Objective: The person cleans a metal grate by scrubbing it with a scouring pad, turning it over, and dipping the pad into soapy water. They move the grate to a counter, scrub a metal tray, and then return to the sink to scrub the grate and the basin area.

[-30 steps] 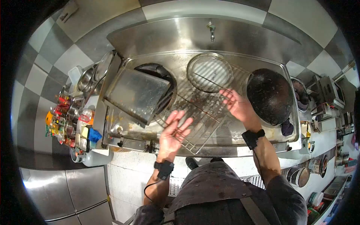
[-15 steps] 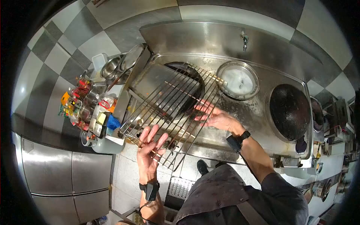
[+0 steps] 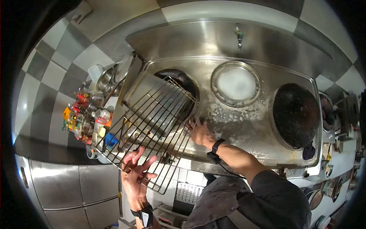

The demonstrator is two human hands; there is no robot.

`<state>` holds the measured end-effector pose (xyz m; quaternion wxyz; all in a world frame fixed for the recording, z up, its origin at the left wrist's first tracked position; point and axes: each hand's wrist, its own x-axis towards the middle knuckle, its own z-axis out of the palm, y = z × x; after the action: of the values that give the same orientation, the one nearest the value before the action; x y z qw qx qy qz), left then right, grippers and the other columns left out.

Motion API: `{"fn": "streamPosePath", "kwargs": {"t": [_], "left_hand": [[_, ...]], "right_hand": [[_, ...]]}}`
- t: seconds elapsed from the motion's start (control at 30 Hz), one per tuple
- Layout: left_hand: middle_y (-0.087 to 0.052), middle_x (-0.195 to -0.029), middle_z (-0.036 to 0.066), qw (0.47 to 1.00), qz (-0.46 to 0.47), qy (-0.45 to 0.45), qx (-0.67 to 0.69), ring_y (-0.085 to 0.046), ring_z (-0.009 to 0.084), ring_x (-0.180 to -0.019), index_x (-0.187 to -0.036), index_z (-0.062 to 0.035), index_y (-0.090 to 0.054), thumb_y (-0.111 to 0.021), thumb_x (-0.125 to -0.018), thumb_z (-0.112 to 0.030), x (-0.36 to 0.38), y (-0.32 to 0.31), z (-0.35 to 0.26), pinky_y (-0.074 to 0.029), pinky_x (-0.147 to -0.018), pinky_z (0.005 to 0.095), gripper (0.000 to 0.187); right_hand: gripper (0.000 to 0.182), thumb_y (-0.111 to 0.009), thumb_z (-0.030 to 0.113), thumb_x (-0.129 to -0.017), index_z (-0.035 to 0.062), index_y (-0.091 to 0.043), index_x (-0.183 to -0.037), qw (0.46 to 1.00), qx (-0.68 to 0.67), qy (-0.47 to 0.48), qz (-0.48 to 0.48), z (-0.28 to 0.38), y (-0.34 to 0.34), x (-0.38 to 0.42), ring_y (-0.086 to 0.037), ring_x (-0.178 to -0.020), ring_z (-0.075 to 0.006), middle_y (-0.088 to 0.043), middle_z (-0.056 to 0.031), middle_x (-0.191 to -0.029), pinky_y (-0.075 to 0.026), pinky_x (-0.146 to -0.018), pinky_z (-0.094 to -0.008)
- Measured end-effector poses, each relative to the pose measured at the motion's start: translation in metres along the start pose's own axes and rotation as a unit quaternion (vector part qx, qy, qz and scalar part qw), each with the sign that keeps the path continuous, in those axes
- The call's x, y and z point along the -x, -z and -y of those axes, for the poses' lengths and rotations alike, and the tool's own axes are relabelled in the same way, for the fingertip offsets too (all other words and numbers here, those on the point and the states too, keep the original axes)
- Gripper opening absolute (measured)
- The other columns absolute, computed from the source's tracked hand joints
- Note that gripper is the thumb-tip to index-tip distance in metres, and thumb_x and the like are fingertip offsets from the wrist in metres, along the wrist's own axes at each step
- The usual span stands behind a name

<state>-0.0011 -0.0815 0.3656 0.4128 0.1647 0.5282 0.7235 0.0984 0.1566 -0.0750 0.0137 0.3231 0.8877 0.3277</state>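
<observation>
A wire rack (image 3: 156, 114) with dark, browned bars is held tilted in front of me over the left part of the steel stove top (image 3: 244, 129). My left hand (image 3: 135, 173) is closed round its near edge, the fingers curled among the bars. At the rack's right edge, my right hand (image 3: 200, 133) has its fingers bent against the outer bar, the tips partly hidden. Beneath the rack lies a flat rectangular metal sheet or pan (image 3: 139, 89), slanting across a dark round wok opening (image 3: 190, 82).
A round pan of whitish liquid (image 3: 235, 84) sits at the back middle, below a tap (image 3: 239, 38). On the right is a blackened wok (image 3: 295, 114). Bottles and seasoning tubs (image 3: 82, 114) crowd the left side, near metal bowls (image 3: 106, 79). Steel cabinet doors (image 3: 57, 187) stand lower left.
The rack has shifted left and nearer to me with my left hand. My right hand has moved left and down, its spread fingers now bent in at the rack's edge. The whitish liquid looks fuller.
</observation>
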Motion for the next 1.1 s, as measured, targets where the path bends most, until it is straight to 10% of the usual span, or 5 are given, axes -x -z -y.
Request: {"fn": "streamPosePath", "kwargs": {"t": [0.23, 0.37, 0.53, 0.9, 1.1], "left_hand": [[-0.062, -0.142, 0.027, 1.0, 0.016, 0.0, -0.026, -0.073, 0.0502, -0.108, -0.126, -0.0048, -0.059, -0.06, -0.084, 0.005, -0.014, -0.051, 0.003, -0.072, -0.058, 0.0435, 0.043], [-0.063, -0.141, 0.027, 0.997, 0.072, 0.001, 0.019, -0.073, 0.0518, -0.107, -0.127, -0.0026, -0.06, -0.06, -0.084, 0.006, -0.026, -0.069, 0.005, -0.072, -0.057, 0.0428, 0.044], [-0.067, -0.14, 0.021, 0.995, 0.076, 0.054, 0.043, -0.073, 0.0496, -0.108, -0.132, -0.004, -0.062, -0.053, -0.085, 0.011, -0.048, -0.081, 0.024, -0.071, -0.056, 0.036, 0.051], [-0.07, -0.139, 0.015, 0.951, 0.153, 0.255, 0.086, -0.078, 0.0403, -0.098, -0.138, -0.0061, -0.063, -0.059, -0.087, 0.009, -0.087, -0.032, 0.134, -0.065, -0.053, 0.0271, 0.053], [-0.069, -0.138, 0.02, 0.923, 0.197, 0.312, 0.11, -0.078, 0.0392, -0.099, -0.145, -0.0064, -0.059, -0.062, -0.087, 0.007, -0.124, -0.001, 0.181, -0.068, -0.077, 0.0449, 0.06]], "right_hand": [[0.05, -0.074, 0.033, -0.091, 0.006, -0.063, -0.131, 0.989, -0.126, 0.074, -0.031, -0.039, -0.022, 0.088, -0.05, -0.13, -0.0309, -0.058, -0.0121, -0.127, -0.041, -0.114, -0.0582], [0.055, -0.073, 0.028, -0.085, -0.0005, -0.065, -0.132, 0.795, -0.535, 0.024, 0.285, -0.217, 0.082, 0.106, -0.07, -0.116, -0.0364, -0.071, -0.0248, -0.125, -0.056, -0.098, -0.0524], [0.059, -0.079, 0.031, -0.083, -0.0013, -0.067, -0.131, 0.622, -0.735, -0.121, 0.243, -0.34, 0.066, 0.139, -0.072, -0.109, -0.0294, -0.074, -0.0193, -0.12, -0.057, -0.094, -0.0424], [0.062, -0.077, 0.038, -0.08, -0.002, -0.07, -0.127, 0.657, -0.658, -0.343, 0.132, -0.479, 0.053, 0.125, -0.069, -0.107, -0.0315, -0.073, -0.0219, -0.117, -0.052, -0.097, -0.0404], [0.068, -0.073, 0.041, -0.083, -0.0028, -0.067, -0.134, 0.705, -0.608, -0.325, 0.169, -0.46, 0.022, -0.007, -0.07, -0.111, -0.0359, -0.075, -0.0237, -0.114, -0.052, -0.096, -0.0427]]}}
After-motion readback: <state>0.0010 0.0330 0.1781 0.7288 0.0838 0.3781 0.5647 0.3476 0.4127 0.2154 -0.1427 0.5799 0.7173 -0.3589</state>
